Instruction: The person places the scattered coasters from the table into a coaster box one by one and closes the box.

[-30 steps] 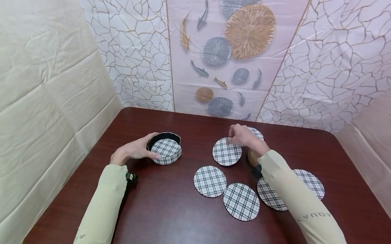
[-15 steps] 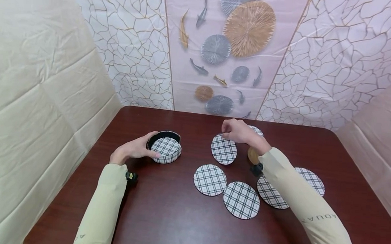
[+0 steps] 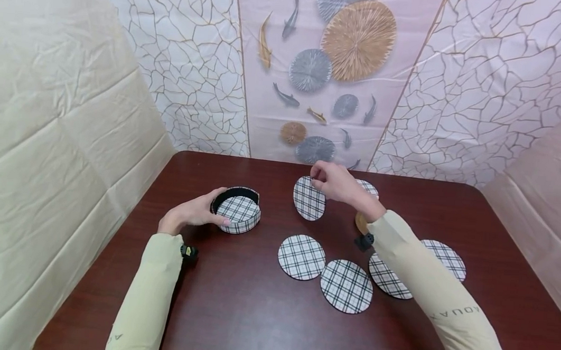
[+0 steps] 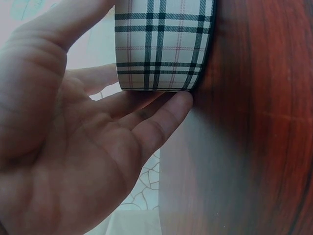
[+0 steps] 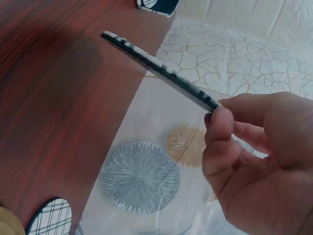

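Note:
My left hand [image 3: 195, 210] grips the side of a round plaid coaster holder [image 3: 243, 227], thumb at the front and fingers round the back. Inside the holder lies a plaid coaster [image 3: 237, 208]; how many are under it is hidden. In the left wrist view, fingers [image 4: 161, 122] touch the holder's plaid wall [image 4: 161, 46] low down by the table. My right hand [image 3: 337, 183] pinches another plaid coaster [image 3: 309, 199] by its edge, tilted and raised off the table. The right wrist view shows this coaster [image 5: 161, 71] edge-on between thumb and fingers.
Loose plaid coasters lie on the brown table [image 3: 236, 299]: one left of centre [image 3: 301, 257], one in front [image 3: 346, 286], two partly under the right sleeve [image 3: 389, 276], one at the back [image 3: 367, 187]. A tan round thing [image 3: 361, 223] shows beside the right wrist. Patterned cloth [image 3: 307, 113] hangs behind.
My right hand has lifted the pinched coaster off the table and carried it up and to the left, tilting it more upright. My left hand and the holder stay put.

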Motion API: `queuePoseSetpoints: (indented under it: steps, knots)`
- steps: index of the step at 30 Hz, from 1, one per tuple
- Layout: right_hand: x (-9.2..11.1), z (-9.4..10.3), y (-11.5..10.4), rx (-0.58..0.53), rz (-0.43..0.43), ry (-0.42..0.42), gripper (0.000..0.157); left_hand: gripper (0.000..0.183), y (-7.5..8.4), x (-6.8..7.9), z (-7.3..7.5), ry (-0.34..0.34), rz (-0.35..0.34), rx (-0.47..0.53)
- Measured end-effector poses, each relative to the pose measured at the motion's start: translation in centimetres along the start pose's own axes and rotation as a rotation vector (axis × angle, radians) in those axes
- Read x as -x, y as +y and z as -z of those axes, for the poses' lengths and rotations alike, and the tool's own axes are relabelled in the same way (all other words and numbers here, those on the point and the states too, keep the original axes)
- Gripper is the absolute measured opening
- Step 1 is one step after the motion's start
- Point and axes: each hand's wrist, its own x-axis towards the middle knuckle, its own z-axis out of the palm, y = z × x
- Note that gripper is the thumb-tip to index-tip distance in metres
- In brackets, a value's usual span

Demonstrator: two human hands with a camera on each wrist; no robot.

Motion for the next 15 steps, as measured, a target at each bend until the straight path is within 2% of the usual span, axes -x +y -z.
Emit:
queuePoseSetpoints:
  steps: [9, 15]
  knots:
    - [0.0, -1.0, -1.2, -0.200, 0.019, 0.056, 0.018, 0.106, 0.0, 0.0, 0.0, 0.008, -0.002, 0.004]
    - [-0.5, -2.2, -1.9, -0.299, 0.033, 0.086, 0.012, 0.107, 0.2, 0.1, 0.2, -0.007, -0.006, 0.002]
